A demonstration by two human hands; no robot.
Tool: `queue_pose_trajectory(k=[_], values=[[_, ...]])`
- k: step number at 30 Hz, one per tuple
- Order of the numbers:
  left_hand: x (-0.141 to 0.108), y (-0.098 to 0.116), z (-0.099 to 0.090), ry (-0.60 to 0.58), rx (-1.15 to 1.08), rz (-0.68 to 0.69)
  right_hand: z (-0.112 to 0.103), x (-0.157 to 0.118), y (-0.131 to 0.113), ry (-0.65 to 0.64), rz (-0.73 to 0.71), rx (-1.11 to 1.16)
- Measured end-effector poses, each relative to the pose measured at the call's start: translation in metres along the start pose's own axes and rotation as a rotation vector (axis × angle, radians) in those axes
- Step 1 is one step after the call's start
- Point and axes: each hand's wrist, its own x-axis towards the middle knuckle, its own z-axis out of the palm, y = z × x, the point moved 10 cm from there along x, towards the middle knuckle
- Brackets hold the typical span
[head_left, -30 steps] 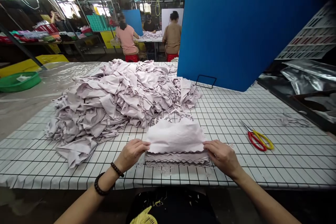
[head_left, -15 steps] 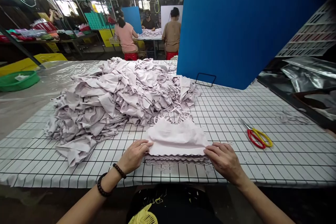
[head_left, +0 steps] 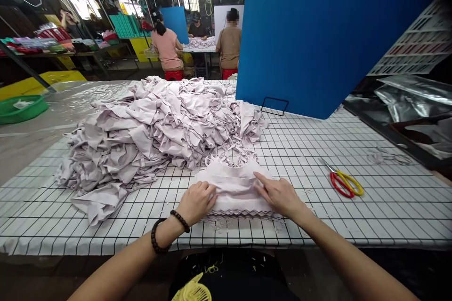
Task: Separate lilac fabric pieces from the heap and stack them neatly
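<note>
In front of me lies a neat stack of pale lilac strappy tops, with wavy lower edges facing me and thin straps at the far end. My left hand, with two dark bead bracelets on its wrist, rests on the left part of the uppermost top, fingers bent and thumb apart. On the right part lies my right hand, its index finger stretched out and the fingers apart. Both hands touch the cloth without gripping it. Beyond the stack rises a large loose heap of the same lilac garments.
Scissors with red and yellow handles lie on the checked tablecloth at right. A blue board stands behind on a wire stand. At far left is a green basket. Several people sit or stand further back.
Both hands have moved from the lower corners of the uppermost top inward and up onto its middle. The fingers have let go of the edges, and the cloth now shows a crosswise fold.
</note>
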Motion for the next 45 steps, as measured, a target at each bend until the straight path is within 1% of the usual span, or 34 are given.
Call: queue_pose_trajectory(k=[3, 5, 9, 11, 13, 15, 17, 19, 21, 22, 23, 26, 27, 28, 32, 33, 35, 37, 39, 40, 41, 42, 43, 45], values=[[0.006, -0.002, 0.008, 0.034, -0.004, -0.060, 0.018, 0.023, 0.008, -0.152, 0.080, 0.112], [0.007, -0.006, 0.012, 0.046, -0.022, -0.097, 0.024, 0.033, 0.017, -0.196, 0.142, 0.214], [0.003, -0.011, 0.017, 0.036, -0.026, -0.139, 0.029, 0.039, 0.034, -0.191, 0.262, 0.369], [0.001, -0.011, 0.015, 0.034, -0.025, -0.173, 0.032, 0.038, 0.037, -0.182, 0.277, 0.407], [0.003, -0.007, 0.009, 0.054, -0.026, -0.217, 0.036, 0.036, 0.036, -0.189, 0.273, 0.450], [0.012, 0.008, 0.003, 0.081, -0.060, -0.203, 0.041, 0.034, 0.034, -0.207, 0.273, 0.506], [0.031, 0.038, 0.002, 0.071, -0.140, -0.070, 0.047, 0.033, 0.034, -0.253, 0.285, 0.589], [0.051, 0.071, 0.008, 0.006, -0.190, 0.097, 0.056, 0.034, 0.036, -0.358, 0.311, 0.694], [0.070, 0.085, 0.018, -0.036, -0.184, 0.131, 0.058, 0.042, 0.042, -0.444, 0.328, 0.770], [0.078, 0.087, 0.023, -0.054, -0.178, 0.123, 0.054, 0.050, 0.047, -0.437, 0.332, 0.784], [0.084, 0.087, 0.029, -0.068, -0.176, 0.106, 0.047, 0.061, 0.054, -0.392, 0.334, 0.785], [0.094, 0.080, 0.043, -0.085, -0.200, 0.062, 0.024, 0.102, 0.071, -0.169, 0.333, 0.720], [0.095, 0.077, 0.046, -0.080, -0.214, 0.053, 0.023, 0.116, 0.072, -0.135, 0.329, 0.675], [0.095, 0.075, 0.048, -0.071, -0.229, 0.047, 0.025, 0.130, 0.070, -0.129, 0.327, 0.611], [0.095, 0.067, 0.046, -0.026, -0.285, 0.057, 0.043, 0.175, 0.058, -0.213, 0.367, 0.294], [0.095, 0.067, 0.045, -0.020, -0.294, 0.064, 0.044, 0.183, 0.058, -0.219, 0.379, 0.248], [0.095, 0.066, 0.044, -0.015, -0.303, 0.077, 0.037, 0.195, 0.061, -0.196, 0.398, 0.203], [0.095, 0.064, 0.044, -0.016, -0.303, 0.077, 0.021, 0.198, 0.073, -0.136, 0.426, 0.164], [0.096, 0.063, 0.046, -0.020, -0.307, 0.064, -0.001, 0.194, 0.089, -0.021, 0.470, 0.147], [0.097, 0.062, 0.047, -0.021, -0.314, 0.056, -0.010, 0.190, 0.097, 0.034, 0.497, 0.186], [0.097, 0.061, 0.048, -0.021, -0.323, 0.051, -0.014, 0.184, 0.106, 0.062, 0.532, 0.289], [0.097, 0.061, 0.049, -0.019, -0.335, 0.047, -0.012, 0.178, 0.114, 0.059, 0.570, 0.441], [0.098, 0.060, 0.050, -0.016, -0.348, 0.045, -0.006, 0.173, 0.118, 0.027, 0.603, 0.615], [0.098, 0.060, 0.050, -0.010, -0.372, 0.043, 0.007, 0.165, 0.118, -0.072, 0.632, 0.908]])
